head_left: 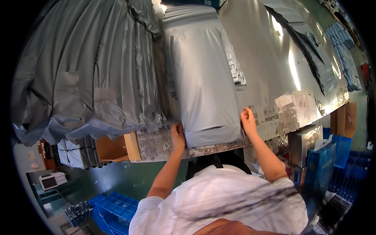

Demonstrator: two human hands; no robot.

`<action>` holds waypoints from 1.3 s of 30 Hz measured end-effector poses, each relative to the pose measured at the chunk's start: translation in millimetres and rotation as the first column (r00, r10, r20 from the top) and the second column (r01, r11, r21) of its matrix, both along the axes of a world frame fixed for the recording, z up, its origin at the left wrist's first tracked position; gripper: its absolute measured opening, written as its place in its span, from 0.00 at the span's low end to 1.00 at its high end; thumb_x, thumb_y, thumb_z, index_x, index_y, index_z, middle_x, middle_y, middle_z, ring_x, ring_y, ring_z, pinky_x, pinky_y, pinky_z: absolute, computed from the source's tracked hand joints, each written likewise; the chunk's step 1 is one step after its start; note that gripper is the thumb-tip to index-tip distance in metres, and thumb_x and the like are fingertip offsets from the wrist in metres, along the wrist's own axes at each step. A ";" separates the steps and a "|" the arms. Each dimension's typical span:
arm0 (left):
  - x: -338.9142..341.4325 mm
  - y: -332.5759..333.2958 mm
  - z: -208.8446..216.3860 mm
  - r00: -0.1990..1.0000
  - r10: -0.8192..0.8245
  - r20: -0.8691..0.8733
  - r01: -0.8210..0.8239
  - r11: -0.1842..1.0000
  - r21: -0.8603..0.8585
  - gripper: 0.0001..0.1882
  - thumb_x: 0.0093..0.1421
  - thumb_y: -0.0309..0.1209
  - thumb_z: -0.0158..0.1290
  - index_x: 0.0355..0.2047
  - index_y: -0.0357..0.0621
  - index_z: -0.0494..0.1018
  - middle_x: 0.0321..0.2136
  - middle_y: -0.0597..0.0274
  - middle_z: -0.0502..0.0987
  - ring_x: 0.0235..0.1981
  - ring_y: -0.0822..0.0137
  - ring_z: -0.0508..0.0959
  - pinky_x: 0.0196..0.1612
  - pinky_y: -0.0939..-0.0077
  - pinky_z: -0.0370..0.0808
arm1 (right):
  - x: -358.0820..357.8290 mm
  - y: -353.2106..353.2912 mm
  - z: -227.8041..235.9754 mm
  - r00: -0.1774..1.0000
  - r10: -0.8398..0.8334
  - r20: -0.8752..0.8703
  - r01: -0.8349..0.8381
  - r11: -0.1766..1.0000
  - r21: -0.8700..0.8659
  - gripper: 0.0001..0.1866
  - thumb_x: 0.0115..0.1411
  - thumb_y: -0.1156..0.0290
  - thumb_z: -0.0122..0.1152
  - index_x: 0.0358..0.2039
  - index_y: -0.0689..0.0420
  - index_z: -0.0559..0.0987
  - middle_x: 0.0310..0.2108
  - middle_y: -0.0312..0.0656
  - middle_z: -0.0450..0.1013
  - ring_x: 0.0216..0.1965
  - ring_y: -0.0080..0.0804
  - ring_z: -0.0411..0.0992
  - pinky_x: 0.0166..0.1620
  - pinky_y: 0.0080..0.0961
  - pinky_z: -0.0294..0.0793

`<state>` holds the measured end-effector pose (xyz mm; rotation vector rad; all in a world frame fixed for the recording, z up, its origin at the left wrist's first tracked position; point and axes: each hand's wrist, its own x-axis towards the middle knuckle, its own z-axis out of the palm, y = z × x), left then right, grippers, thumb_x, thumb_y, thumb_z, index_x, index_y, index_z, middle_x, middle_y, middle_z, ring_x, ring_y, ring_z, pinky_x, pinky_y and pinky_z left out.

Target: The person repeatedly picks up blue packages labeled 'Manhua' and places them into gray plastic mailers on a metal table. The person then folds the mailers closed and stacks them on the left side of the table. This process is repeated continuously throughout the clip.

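Note:
A long package in a smooth silver-grey plastic bag [205,78] lies lengthwise in front of me, its folded near end close to the table's front edge. At its near left corner is my left hand [178,136], close against the side, with its fingers partly hidden. My right hand [248,122] is beside the near right edge, its fingers loosely bent and a little apart, with nothing seen between them. Flat silver bags [235,68] show in layers from under the package's right side.
A large heap of filled grey bags [90,78] covers the table's left. The worn metal table [258,78] extends right, with more grey bags [313,51] on it. Below its edge are an open cardboard box [113,149], a metal box [303,145] and blue crates [115,211].

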<state>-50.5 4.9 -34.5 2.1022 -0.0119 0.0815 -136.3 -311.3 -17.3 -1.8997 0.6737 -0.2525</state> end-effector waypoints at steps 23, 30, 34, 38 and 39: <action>-33.2 4.9 500.5 0.218 -0.789 0.574 0.411 0.608 0.680 0.62 0.33 0.60 0.59 0.59 0.35 0.43 0.56 0.24 0.35 0.56 0.31 0.47 0.56 0.51 0.50 | 94.0 30.9 352.7 0.628 -0.218 0.747 -0.658 0.363 0.659 0.27 0.51 0.49 0.49 0.43 0.58 0.70 0.39 0.43 0.71 0.37 0.38 0.70 0.40 0.33 0.71; -1.7 115.8 664.9 0.484 -0.401 0.777 0.187 0.916 0.356 0.33 0.46 0.35 0.58 0.50 0.32 0.61 0.45 0.45 0.69 0.50 0.56 0.68 0.53 0.64 0.63 | 153.2 112.9 605.0 0.253 0.027 0.967 -0.891 0.395 0.222 0.26 0.52 0.48 0.49 0.41 0.56 0.71 0.37 0.41 0.71 0.35 0.36 0.70 0.38 0.31 0.72; 33.0 166.7 730.1 0.541 -0.139 0.830 0.474 0.865 -0.164 0.34 0.50 0.40 0.53 0.52 0.33 0.58 0.48 0.48 0.66 0.51 0.58 0.66 0.55 0.66 0.60 | 186.9 175.2 682.6 0.115 0.154 0.981 -0.921 0.388 0.047 0.26 0.52 0.49 0.51 0.42 0.58 0.70 0.36 0.42 0.71 0.33 0.35 0.71 0.36 0.31 0.72; 43.4 179.4 747.7 0.532 -0.007 0.847 0.555 0.758 -0.342 0.34 0.54 0.45 0.49 0.54 0.34 0.55 0.52 0.51 0.62 0.53 0.60 0.64 0.57 0.68 0.56 | 216.9 237.2 733.4 0.073 0.269 0.960 -0.862 0.501 -0.075 0.25 0.52 0.50 0.51 0.42 0.58 0.70 0.35 0.42 0.71 0.33 0.36 0.71 0.36 0.31 0.72; 47.2 186.0 748.7 0.537 0.021 0.843 0.544 0.755 -0.365 0.35 0.55 0.47 0.47 0.55 0.34 0.55 0.52 0.51 0.62 0.54 0.61 0.63 0.57 0.69 0.56 | 227.9 253.2 738.9 0.068 0.297 0.952 -0.853 0.513 -0.099 0.25 0.52 0.50 0.51 0.42 0.58 0.70 0.35 0.43 0.71 0.32 0.36 0.71 0.36 0.31 0.72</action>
